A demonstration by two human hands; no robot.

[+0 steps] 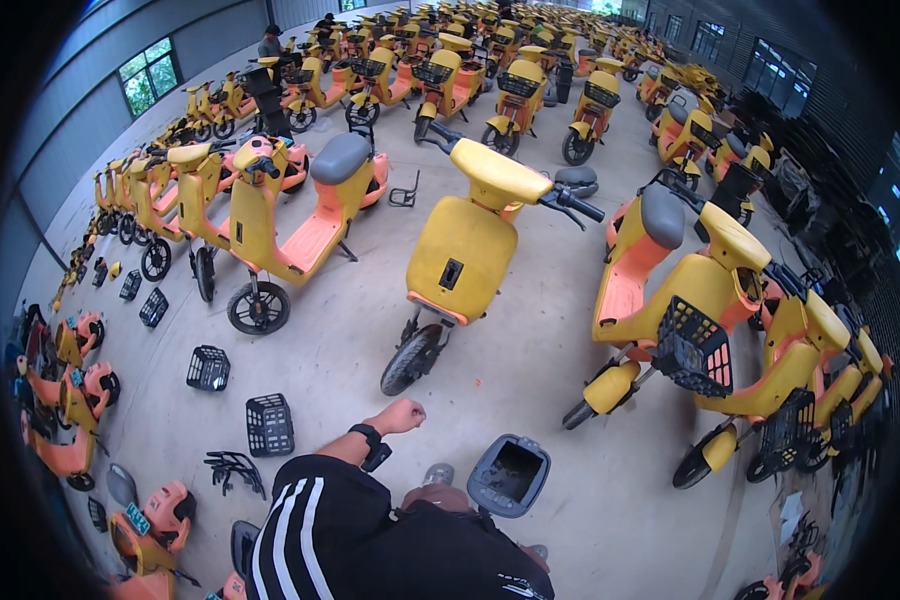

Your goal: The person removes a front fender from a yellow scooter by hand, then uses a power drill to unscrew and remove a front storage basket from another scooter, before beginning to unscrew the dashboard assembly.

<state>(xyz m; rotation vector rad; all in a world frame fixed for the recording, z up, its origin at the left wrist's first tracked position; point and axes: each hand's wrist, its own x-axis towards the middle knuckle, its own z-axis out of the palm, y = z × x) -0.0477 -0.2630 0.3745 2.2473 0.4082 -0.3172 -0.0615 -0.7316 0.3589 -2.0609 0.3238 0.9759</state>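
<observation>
My left hand reaches out in front of my body, with a dark band around its wrist. Its fingers are curled into a loose fist, and no object shows in them. Just beyond it is the front wheel of a yellow scooter that faces me; hand and wheel appear apart. At my right side is a dark grey, tub-like part with a rounded rim and a hollow middle. What supports it is hidden. My right hand does not show.
Black baskets and a black rack lie on the floor to the left. Scooters stand at left and right, the right one with a basket. Rows of scooters fill the back, where a person stands.
</observation>
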